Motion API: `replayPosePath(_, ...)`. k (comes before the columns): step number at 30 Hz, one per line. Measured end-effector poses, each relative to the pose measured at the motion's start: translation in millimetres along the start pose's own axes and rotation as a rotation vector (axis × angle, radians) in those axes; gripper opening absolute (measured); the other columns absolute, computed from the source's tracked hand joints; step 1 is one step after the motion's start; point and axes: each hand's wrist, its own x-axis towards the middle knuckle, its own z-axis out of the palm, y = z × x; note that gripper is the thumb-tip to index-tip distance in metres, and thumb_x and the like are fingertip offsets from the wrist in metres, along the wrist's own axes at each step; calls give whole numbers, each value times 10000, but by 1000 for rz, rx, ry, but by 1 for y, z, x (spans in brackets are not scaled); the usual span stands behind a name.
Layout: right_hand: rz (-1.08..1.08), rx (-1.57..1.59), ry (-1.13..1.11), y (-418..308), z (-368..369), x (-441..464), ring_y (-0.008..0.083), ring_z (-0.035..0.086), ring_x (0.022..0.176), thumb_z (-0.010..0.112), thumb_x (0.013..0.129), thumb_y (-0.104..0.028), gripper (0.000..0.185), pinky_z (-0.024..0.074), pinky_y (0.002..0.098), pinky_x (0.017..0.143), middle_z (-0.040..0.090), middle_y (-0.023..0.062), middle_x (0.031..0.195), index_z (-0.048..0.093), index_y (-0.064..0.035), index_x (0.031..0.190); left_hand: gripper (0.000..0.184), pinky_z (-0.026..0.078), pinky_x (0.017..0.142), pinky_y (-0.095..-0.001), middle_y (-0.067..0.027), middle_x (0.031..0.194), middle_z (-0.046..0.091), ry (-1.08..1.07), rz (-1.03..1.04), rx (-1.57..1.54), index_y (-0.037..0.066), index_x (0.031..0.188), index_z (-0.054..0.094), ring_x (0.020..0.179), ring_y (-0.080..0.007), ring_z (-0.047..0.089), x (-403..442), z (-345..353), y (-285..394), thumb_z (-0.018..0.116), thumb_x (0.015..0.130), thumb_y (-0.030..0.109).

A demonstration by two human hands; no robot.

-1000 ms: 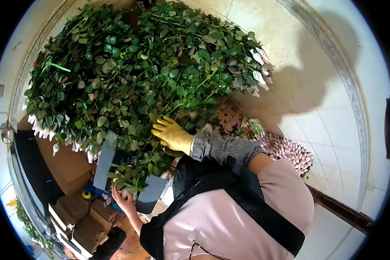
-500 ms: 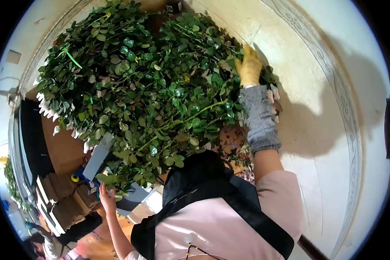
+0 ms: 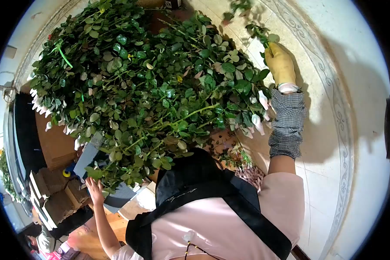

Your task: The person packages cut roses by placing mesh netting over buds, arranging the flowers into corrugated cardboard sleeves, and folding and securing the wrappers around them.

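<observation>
In the head view, the right hand in a yellow rubber glove (image 3: 281, 65), which half a second ago lay over the right edge of the big heap of green-leaved, pale-pink roses (image 3: 160, 82), is now beyond that edge, above the cream tiled surface (image 3: 316, 143). Its fingers are closed on a leafy green sprig (image 3: 258, 31), blurred at its far end. The bare left hand (image 3: 95, 190) stays at the heap's lower-left leaves, fingers slightly apart, beside the grey ridged board (image 3: 119, 198)
</observation>
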Motion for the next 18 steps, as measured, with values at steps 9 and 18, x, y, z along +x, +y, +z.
replayPosePath(9, -150, -225, -336, 38, 164, -53, 382, 669, 910, 648, 863, -171, 236, 530, 450, 841, 694, 204, 969, 661, -59, 1070, 452, 409, 948, -477, -220, 1243, 438, -71, -19, -8, -38, 1317, 419, 1127, -421, 465, -12, -13, 20, 607, 912, 31)
replayPosePath(18, -58, -380, 154, -8, 48, -15, 326, 677, 791, 623, 849, -102, 249, 543, 425, 723, 705, 138, 872, 706, -104, 1083, 631, 314, 1122, -468, -243, 1511, 352, -225, -152, -73, 36, 1501, 301, 1372, -424, 368, -20, -43, 22, 575, 977, 257)
